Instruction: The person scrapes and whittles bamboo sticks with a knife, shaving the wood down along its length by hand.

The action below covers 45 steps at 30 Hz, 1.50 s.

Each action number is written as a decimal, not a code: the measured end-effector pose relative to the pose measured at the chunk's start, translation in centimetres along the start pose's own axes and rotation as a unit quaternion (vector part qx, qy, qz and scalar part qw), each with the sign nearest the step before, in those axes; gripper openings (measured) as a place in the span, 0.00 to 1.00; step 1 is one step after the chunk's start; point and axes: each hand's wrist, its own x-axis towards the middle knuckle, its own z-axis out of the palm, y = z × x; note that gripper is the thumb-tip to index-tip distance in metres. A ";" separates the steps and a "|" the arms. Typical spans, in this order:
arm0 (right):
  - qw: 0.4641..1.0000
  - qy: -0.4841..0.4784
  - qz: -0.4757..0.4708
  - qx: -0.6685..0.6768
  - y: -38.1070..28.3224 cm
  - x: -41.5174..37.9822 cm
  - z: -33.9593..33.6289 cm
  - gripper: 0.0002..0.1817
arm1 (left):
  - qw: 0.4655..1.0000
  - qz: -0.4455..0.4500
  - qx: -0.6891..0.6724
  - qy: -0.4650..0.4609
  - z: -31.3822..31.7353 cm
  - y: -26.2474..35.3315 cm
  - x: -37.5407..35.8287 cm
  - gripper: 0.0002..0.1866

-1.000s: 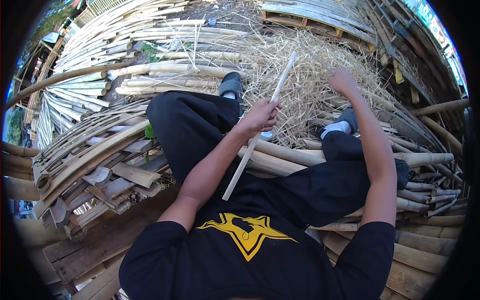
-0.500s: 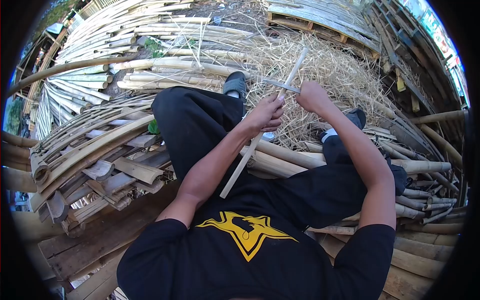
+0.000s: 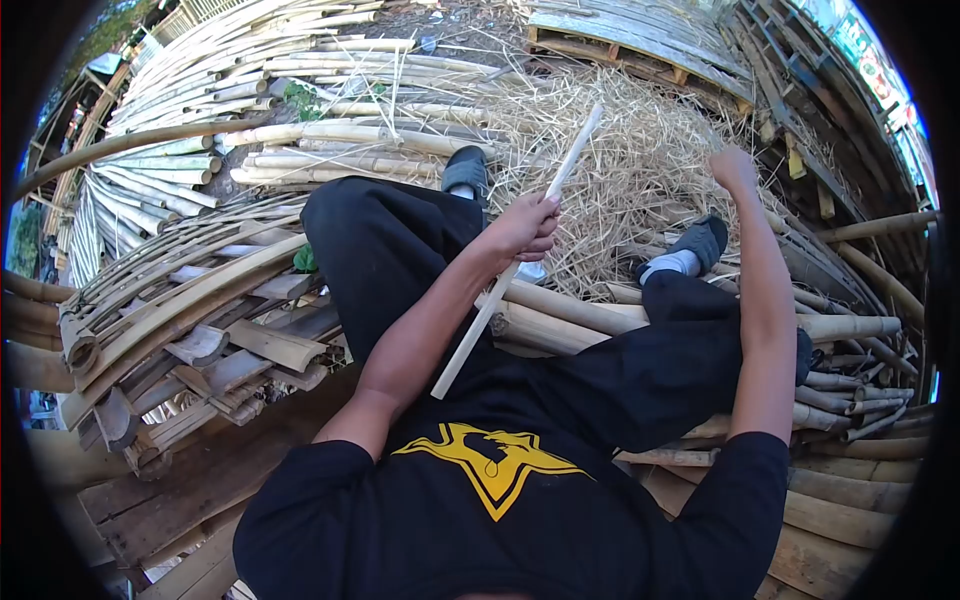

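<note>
A long, pale bamboo strip (image 3: 577, 147) slants across the middle of the view, its lower end over my lap. Around its middle the fingers of my left hand (image 3: 522, 228) are wrapped. My right hand (image 3: 735, 170) is out to the right, well apart from the strip, and closed in a fist. A knife showed in that fist a moment ago; its blade is hard to make out now against the straw. Thin shavings (image 3: 640, 170) lie heaped beyond both hands, around my sandalled feet.
Bamboo poles (image 3: 330, 135) lie stacked ahead and to the left. Split bamboo pieces (image 3: 250, 340) are piled by my left knee. A wooden pallet (image 3: 640, 45) sits at the back, with more pallets (image 3: 810, 120) leaning on the right. Further poles (image 3: 850, 328) are at my right side.
My right hand has swung away to the right, off the strip, where the knife blade lay across it. My left hand keeps its hold; the strip has shifted slightly left.
</note>
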 end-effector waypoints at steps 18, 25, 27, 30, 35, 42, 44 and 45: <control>0.951 -0.119 -0.282 -0.035 -13.0 -8.0 4.6 0.13 | 0.844 0.151 0.473 0.202 -0.1 -1.8 -0.4 0.19; 1.000 -0.005 -0.015 -0.021 2.1 0.6 1.2 0.16 | 0.836 0.178 0.464 0.232 -1.8 -1.8 -1.1 0.17; 0.997 -0.001 -0.079 -0.019 1.3 -1.0 0.0 0.16 | 0.842 0.170 0.452 0.241 -0.9 -2.7 -0.3 0.17; 0.983 -0.043 -0.176 -0.001 -2.6 -4.8 -0.3 0.15 | 0.817 0.206 0.493 0.216 0.1 -3.6 1.0 0.15; 0.943 -0.145 -0.296 0.034 -10.6 -10.3 1.0 0.14 | 0.817 0.169 0.503 0.227 -0.1 -3.7 1.0 0.14; 0.924 -0.174 -0.337 0.039 -14.1 -12.0 3.7 0.13 | 0.838 0.188 0.462 0.222 0.1 -2.8 -0.1 0.14; 0.927 -0.177 -0.329 0.032 -13.9 -11.4 4.0 0.13 | 0.814 0.197 0.496 0.228 0.0 -3.5 0.1 0.16; 0.924 -0.169 -0.342 0.009 -13.7 -10.4 4.5 0.14 | 0.817 0.193 0.493 0.229 0.0 -3.6 0.1 0.16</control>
